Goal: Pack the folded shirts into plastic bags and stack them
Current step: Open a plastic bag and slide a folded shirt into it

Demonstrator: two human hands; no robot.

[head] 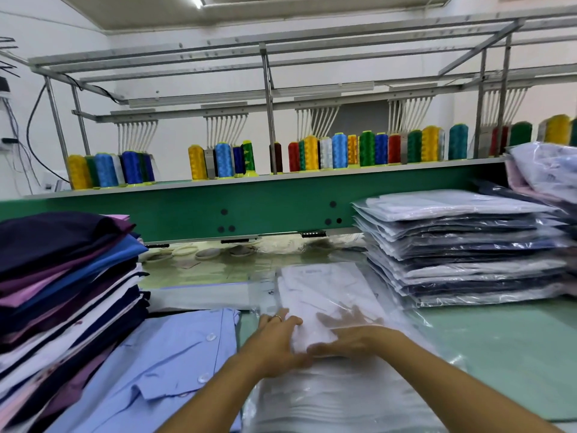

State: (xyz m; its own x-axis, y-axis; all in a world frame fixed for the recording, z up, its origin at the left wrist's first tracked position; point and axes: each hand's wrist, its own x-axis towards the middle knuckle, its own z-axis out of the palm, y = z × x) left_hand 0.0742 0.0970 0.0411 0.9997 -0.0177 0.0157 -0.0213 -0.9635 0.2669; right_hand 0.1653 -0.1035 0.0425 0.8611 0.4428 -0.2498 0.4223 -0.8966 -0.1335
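– Green table (499, 339), white shirt (324, 292) just left of the bagged stack (462, 245). Why two hands?
– Left hand (278, 342) grips its corner, right hand (349, 334) lies flat inside the bag (396, 314), probably pushing it in.

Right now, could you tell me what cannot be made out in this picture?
- Right hand fingers, head view: veiled by the plastic bag; grip unclear.
- Left hand, head view: blurred; whether it pinches the white shirt or bag is unclear.
- Unbagged shirt pile, head view: cut off by the left edge.
- Bagged stack, head view: cut by right edge.
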